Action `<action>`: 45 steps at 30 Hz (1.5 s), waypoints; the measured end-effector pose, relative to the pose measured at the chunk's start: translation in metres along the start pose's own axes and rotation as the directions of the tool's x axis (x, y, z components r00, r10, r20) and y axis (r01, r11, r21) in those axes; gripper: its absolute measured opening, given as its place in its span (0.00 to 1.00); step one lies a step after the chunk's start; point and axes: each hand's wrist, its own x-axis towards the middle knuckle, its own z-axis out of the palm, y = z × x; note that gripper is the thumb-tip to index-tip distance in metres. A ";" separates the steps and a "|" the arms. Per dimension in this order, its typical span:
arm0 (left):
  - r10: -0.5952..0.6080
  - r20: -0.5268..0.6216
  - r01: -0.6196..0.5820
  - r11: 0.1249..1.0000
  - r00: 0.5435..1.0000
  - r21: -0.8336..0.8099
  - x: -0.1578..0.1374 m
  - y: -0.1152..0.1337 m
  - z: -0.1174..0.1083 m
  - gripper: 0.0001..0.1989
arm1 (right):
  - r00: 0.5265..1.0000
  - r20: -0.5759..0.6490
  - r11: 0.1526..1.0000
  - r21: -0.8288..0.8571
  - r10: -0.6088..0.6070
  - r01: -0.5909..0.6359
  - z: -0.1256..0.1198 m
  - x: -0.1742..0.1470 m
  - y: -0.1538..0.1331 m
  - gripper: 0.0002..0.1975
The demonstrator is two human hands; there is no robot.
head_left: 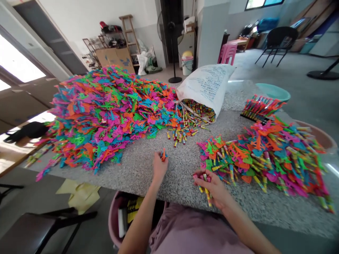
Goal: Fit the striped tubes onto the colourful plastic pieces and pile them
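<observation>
My left hand (159, 167) is closed on small plastic pieces, with an orange piece (164, 155) standing up from the fingers and a bit of blue beside it. To its right, my right hand (213, 187) grips a bunch of short printed sticks (207, 195) with pink ends. Both hands are just above the speckled stone table (180, 176). A big heap of bright plastic pieces (106, 113) spreads over the table's left side. Loose printed sticks (182, 132) spill from a white woven sack (206, 84). Beside my right hand lies a pile of sticks with plastic pieces (254, 155).
A rack of upright sticks with pink-orange tops (261, 107) stands at the back right. A teal basin (274, 91) and a pink tub (317, 135) are beyond the table's right side. Below the front edge is a pink bin (113, 218); a brown chair (29, 233) stands left.
</observation>
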 end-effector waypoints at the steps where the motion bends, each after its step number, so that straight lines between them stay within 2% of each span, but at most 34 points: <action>1: 0.011 0.083 -0.003 0.996 0.997 -0.094 -0.009 0.005 0.003 0.21 | 0.999 -0.003 0.999 -0.035 -0.040 0.040 -0.001 -0.001 -0.002 0.22; 3: 0.028 0.282 0.068 0.943 0.959 -0.324 -0.031 0.018 0.008 0.20 | 0.986 -0.009 0.976 -0.144 -0.167 0.164 -0.005 -0.001 -0.007 0.19; 5: 0.061 0.434 0.194 0.833 0.899 -0.519 -0.053 0.035 0.010 0.19 | 0.949 -0.006 0.911 -0.281 -0.316 0.301 -0.008 -0.001 -0.013 0.14; 8: 0.087 0.499 0.290 0.724 0.862 -0.626 -0.078 0.063 0.008 0.16 | 0.899 0.044 0.796 -0.446 -0.436 0.409 -0.012 -0.003 -0.021 0.09; 11: 0.089 0.526 0.327 0.693 0.846 -0.642 -0.089 0.080 0.006 0.17 | 0.883 0.063 0.737 -0.524 -0.465 0.426 -0.015 -0.007 -0.022 0.09; 15: 0.108 0.500 0.262 0.746 0.859 -0.612 -0.091 0.081 0.011 0.19 | 0.869 0.040 0.706 -0.565 -0.493 0.426 -0.017 -0.011 -0.020 0.09; 19: 0.148 0.428 0.145 0.803 0.892 -0.579 -0.094 0.076 0.020 0.15 | 0.861 0.047 0.667 -0.612 -0.506 0.425 -0.019 -0.012 -0.017 0.08; 22: 0.132 0.351 0.094 0.824 0.927 -0.559 -0.099 0.075 0.028 0.13 | 0.826 0.072 0.577 -0.682 -0.558 0.450 -0.019 -0.010 -0.011 0.07; 25: 0.114 0.301 0.093 0.798 0.947 -0.596 -0.102 0.073 0.036 0.13 | 0.759 0.155 0.428 -0.747 -0.632 0.509 -0.021 -0.004 -0.004 0.09; 27: 0.104 0.289 0.105 0.776 0.952 -0.622 -0.102 0.073 0.039 0.13 | 0.731 0.211 0.348 -0.772 -0.649 0.532 -0.023 0.000 0.000 0.11; 33: 0.100 0.222 0.058 0.791 0.970 -0.609 -0.105 0.080 0.043 0.11 | 0.713 0.242 0.291 -0.792 -0.658 0.537 -0.024 0.003 -0.001 0.10; 38: 0.032 0.285 0.177 0.717 0.958 -0.674 -0.110 0.082 0.051 0.11 | 0.691 0.360 0.132 -0.825 -0.626 0.549 -0.018 0.000 -0.001 0.13; 39: 0.023 0.297 0.193 0.711 0.955 -0.676 -0.109 0.081 0.054 0.11 | 0.692 0.361 0.136 -0.823 -0.625 0.552 -0.020 0.003 0.000 0.13; 41: 0.022 0.325 0.209 0.724 0.946 -0.657 -0.101 0.079 0.062 0.11 | 0.702 0.318 0.207 -0.808 -0.637 0.553 -0.028 0.011 0.002 0.11; 43: 0.044 0.343 0.194 0.755 0.938 -0.626 -0.086 0.082 0.074 0.10 | 0.705 0.199 0.316 -0.788 -0.681 0.528 -0.041 0.019 0.001 0.09; 45: 0.072 0.310 0.139 0.783 0.948 -0.607 -0.065 0.093 0.089 0.08 | 0.665 0.024 0.400 -0.783 -0.747 0.477 -0.056 0.024 -0.002 0.09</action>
